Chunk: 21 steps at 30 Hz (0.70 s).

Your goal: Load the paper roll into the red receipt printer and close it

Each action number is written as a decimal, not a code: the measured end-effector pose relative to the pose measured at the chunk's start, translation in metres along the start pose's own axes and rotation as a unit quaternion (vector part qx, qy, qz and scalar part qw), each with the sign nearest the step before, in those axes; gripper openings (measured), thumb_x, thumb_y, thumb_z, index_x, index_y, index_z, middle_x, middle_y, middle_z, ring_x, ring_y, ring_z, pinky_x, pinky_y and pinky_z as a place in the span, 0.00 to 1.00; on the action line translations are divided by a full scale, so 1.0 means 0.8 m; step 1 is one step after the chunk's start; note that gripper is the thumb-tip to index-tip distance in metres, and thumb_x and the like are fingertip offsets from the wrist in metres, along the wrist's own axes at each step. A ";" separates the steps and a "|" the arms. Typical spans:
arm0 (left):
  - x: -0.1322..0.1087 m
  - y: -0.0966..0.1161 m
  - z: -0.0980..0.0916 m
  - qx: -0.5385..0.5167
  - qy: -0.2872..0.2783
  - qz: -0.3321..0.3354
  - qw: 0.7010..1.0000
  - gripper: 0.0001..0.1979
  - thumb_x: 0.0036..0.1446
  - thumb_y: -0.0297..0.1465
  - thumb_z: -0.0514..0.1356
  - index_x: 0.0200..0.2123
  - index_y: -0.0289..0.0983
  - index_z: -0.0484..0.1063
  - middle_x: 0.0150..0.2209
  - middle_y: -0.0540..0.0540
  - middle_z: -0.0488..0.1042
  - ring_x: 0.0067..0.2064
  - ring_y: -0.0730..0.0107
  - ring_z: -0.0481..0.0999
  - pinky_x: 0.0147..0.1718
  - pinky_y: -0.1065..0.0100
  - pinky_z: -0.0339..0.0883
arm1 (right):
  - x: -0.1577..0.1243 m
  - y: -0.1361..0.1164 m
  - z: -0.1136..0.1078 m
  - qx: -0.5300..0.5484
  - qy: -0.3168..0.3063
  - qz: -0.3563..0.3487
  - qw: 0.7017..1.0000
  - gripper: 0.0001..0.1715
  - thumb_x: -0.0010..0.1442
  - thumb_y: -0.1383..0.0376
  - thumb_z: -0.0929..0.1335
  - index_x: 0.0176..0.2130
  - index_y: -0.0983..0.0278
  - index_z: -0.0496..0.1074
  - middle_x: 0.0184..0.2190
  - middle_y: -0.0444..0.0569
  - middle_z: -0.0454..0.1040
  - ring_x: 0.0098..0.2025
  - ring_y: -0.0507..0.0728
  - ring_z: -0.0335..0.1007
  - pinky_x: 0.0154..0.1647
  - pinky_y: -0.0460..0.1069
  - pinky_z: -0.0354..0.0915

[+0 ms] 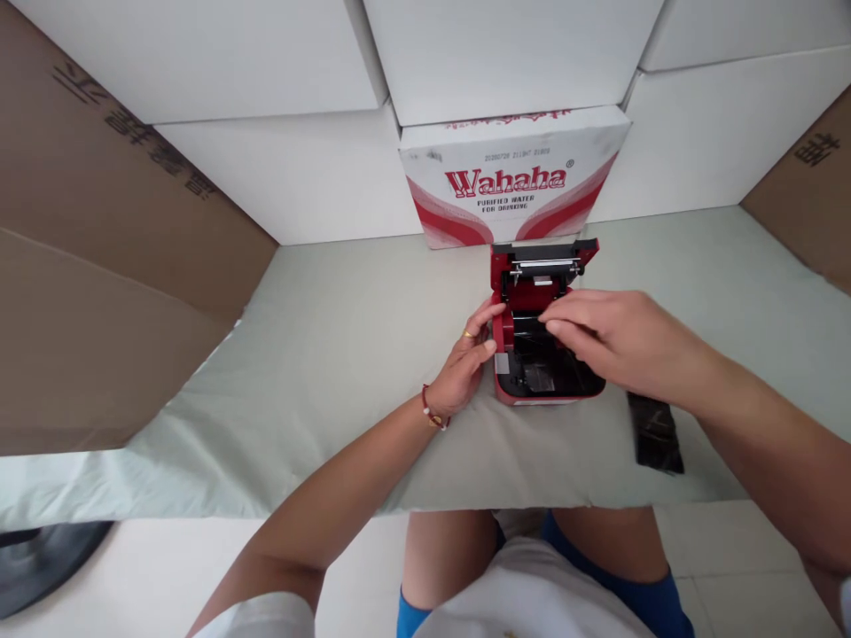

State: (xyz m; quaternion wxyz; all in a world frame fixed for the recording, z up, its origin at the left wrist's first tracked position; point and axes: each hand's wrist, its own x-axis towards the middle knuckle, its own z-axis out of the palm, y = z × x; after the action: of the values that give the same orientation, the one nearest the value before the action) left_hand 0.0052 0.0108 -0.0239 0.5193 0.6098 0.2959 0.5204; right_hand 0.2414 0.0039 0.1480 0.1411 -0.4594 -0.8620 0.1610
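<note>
A small red and black label printer (550,399) sits on the cloth-covered table with its lid (543,257) raised. Inside, a shiny black ribbon roll (527,324) lies across the bay, and loose black film (542,372) covers the front part. My left hand (469,359) grips the printer's left side, thumb and fingers on its red wall. From the right, my right hand (615,341) reaches over the bay with thumb and forefinger pinched at the black ribbon; the exact spot between the fingertips is partly hidden.
A dark, flat strip of film (655,434) lies on the table (352,354) right of the printer. Behind stands a Wahaha water carton (509,182) against white boxes (299,177). Brown cardboard panels (120,266) flank the table on both sides.
</note>
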 end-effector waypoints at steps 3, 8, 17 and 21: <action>0.002 -0.001 0.002 0.041 0.022 0.013 0.999 0.29 0.75 0.56 0.57 0.72 0.54 0.71 0.75 0.43 0.72 0.76 0.51 0.72 0.74 0.44 0.68 | 0.048 -0.019 0.007 -0.192 -0.147 0.072 0.967 0.18 0.74 0.69 0.65 0.51 0.62 0.84 0.53 0.58 0.87 0.50 0.66 0.85 0.46 0.56 0.74; 0.002 -0.008 -0.001 0.026 0.022 -0.006 0.999 0.28 0.74 0.54 0.61 0.72 0.55 0.72 0.79 0.46 0.66 0.80 0.50 0.65 0.79 0.44 0.60 | 0.082 -0.032 0.028 -0.238 -0.184 0.121 0.946 0.18 0.71 0.72 0.64 0.49 0.65 0.84 0.54 0.67 0.86 0.51 0.72 0.86 0.43 0.57 0.74; 0.003 -0.012 -0.003 0.011 0.004 -0.008 1.000 0.27 0.76 0.53 0.60 0.73 0.58 0.71 0.82 0.51 0.61 0.85 0.48 0.55 0.83 0.42 0.52 | 0.062 -0.033 0.024 -0.244 -0.163 0.145 0.945 0.21 0.72 0.63 0.67 0.62 0.65 0.74 0.49 0.66 0.86 0.49 0.72 0.86 0.38 0.55 0.70; 0.003 -0.010 -0.002 0.005 0.000 -0.009 1.000 0.26 0.76 0.51 0.60 0.73 0.57 0.70 0.82 0.51 0.60 0.84 0.49 0.56 0.81 0.43 0.59 | 0.012 -0.033 -0.013 -0.170 -0.078 0.110 0.976 0.17 0.72 0.55 0.68 0.55 0.60 0.78 0.38 0.54 0.86 0.37 0.67 0.83 0.33 0.55 0.68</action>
State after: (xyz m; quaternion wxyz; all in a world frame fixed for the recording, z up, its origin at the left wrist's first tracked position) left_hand 0.0059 0.0155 -0.0312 0.5210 0.6098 0.3034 0.5144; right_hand 0.2204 -0.0003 0.1690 -0.0253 -0.5551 -0.8291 0.0622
